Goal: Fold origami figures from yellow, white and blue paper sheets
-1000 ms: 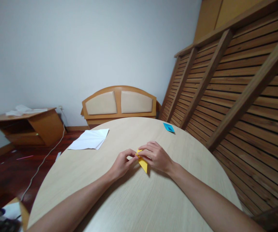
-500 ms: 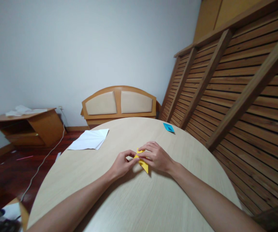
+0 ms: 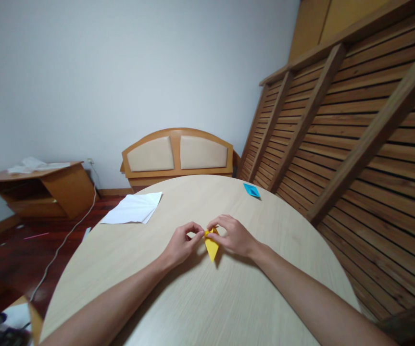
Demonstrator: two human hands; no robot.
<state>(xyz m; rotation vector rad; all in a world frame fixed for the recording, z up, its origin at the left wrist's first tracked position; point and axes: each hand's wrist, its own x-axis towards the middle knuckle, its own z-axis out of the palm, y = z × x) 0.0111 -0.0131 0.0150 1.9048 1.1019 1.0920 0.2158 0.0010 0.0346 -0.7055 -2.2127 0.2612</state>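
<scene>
A folded piece of yellow paper point(image 3: 211, 248) is held between both hands just over the round table point(image 3: 207, 302), its pointed end towards me. My left hand point(image 3: 184, 242) pinches its upper left corner between thumb and forefinger. On the other side, my right hand point(image 3: 234, 235) grips the upper right part, thumb in front and fingers behind. The fingers cover part of the upper folds. Farther back on the right lies a folded blue paper piece point(image 3: 251, 190), apart from both hands.
White paper sheets point(image 3: 133, 208) lie at the table's left back. A wooden headboard point(image 3: 177, 151) stands behind the table, and a slatted wooden frame point(image 3: 355, 158) leans along the right. To the left are a low cabinet point(image 3: 57, 190) and a white cable point(image 3: 68, 234) on the floor.
The yellow paper has turned so that its point aims more directly towards me and a broader face shows. My right fingers have shifted slightly down and closed at its upper edge.
</scene>
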